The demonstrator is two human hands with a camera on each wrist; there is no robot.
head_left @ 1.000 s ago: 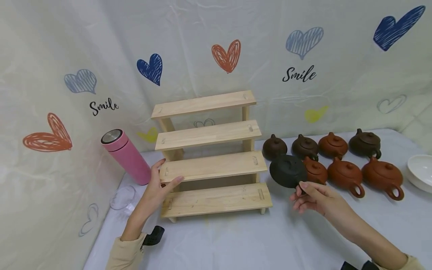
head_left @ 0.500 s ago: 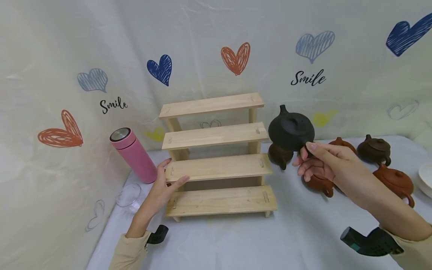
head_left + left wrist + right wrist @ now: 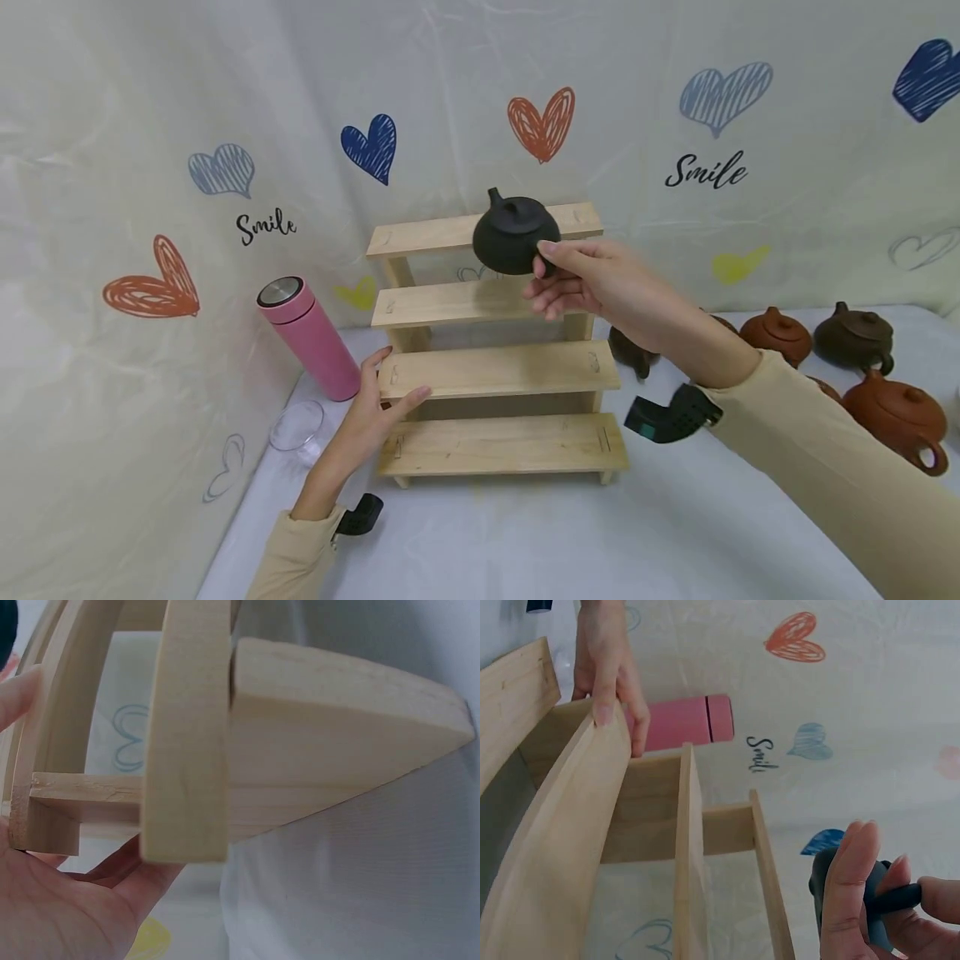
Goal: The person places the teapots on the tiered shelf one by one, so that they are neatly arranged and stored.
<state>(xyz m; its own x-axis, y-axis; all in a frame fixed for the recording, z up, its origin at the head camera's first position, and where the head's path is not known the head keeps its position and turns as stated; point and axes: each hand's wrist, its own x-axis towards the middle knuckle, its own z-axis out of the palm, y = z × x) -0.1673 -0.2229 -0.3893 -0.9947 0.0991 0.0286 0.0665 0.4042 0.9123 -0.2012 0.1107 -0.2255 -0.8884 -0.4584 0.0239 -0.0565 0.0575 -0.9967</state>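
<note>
**One black teapot held at the top step of a wooden rack**

One black teapot (image 3: pixel 515 236) is held in the air by the right hand (image 3: pixel 592 283), level with the front edge of the top step of the four-step wooden rack (image 3: pixel 495 367). The right fingers (image 3: pixel 847 892) are curled and pinch the pot's handle, thumb on top; the spout points away toward the backdrop. The pot's underside is not seen to touch the step. The left hand (image 3: pixel 375 412) rests against the left end of the rack's second step from the bottom, thumb above the board and straight fingers (image 3: pixel 408 400) beneath its front edge, gripping nothing. To the left of the rack a pink flask (image 3: pixel 307 337) stands tilted on the cloth-covered surface (image 3: pixel 525 542), with a clear glass cup (image 3: pixel 296 429) just in front of it. To the right of the rack stand red-brown and dark-brown teapots (image 3: pixel 896 412), partly hidden behind the right sleeve (image 3: pixel 832 467). A backdrop printed with hearts (image 3: pixel 542 123) hangs behind.
</note>
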